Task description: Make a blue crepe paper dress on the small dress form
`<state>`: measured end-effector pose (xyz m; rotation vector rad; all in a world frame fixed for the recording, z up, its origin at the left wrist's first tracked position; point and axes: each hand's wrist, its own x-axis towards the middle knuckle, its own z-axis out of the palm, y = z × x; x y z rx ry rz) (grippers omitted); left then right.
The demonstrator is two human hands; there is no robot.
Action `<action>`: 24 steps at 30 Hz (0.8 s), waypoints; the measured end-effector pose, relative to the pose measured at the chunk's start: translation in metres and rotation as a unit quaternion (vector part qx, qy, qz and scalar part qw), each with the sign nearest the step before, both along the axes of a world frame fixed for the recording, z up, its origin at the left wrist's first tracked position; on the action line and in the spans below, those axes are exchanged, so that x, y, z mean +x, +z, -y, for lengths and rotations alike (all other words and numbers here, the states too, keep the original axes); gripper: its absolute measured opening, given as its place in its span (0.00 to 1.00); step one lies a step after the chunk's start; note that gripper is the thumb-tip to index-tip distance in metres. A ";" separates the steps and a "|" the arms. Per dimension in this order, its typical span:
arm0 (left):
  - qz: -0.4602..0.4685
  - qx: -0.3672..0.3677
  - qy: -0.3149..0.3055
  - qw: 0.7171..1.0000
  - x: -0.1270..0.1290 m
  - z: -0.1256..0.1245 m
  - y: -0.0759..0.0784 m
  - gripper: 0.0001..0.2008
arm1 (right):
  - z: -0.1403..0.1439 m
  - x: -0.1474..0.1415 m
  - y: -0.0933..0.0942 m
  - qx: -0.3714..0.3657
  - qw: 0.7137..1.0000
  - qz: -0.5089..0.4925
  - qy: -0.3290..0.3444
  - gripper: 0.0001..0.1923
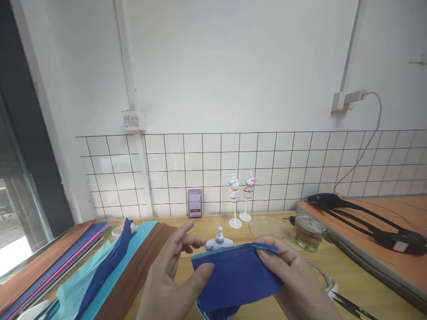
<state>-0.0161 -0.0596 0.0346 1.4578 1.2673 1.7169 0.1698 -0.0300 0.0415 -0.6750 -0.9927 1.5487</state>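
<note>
A piece of dark blue fabric (235,278) with a lighter blue edge along its top hangs in front of me. My right hand (290,278) pinches its upper right corner between thumb and fingers. On the other side, my left hand (180,271) is open with its fingers apart, the thumb overlapping the fabric's left edge; whether it touches is unclear. Just behind the fabric stands a small white dress form (219,242), its lower part hidden. Below, a fold of the same blue material drops out of the frame.
Coloured fabric sheets (133,266) lie at the left. Against the tiled wall are a phone showing a timer (195,204) and two small mannequins on stands (235,222). A clear plate (267,226), glass jar (310,233) and black-bladed tool (350,304) are at right, beside an orange board (393,218).
</note>
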 end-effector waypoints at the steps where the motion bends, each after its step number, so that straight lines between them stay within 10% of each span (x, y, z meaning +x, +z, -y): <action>1: -0.019 -0.004 0.008 1.000 0.002 0.002 0.000 0.28 | 0.002 0.001 0.000 0.003 1.000 0.008 0.001 0.11; 14: -0.067 -0.124 -0.145 0.979 0.004 0.004 0.002 0.25 | -0.003 0.031 -0.012 0.081 0.978 0.191 0.035 0.12; 24: 0.012 -0.135 -0.112 0.984 0.001 0.002 -0.007 0.28 | -0.008 0.036 -0.011 0.111 0.960 0.249 0.059 0.22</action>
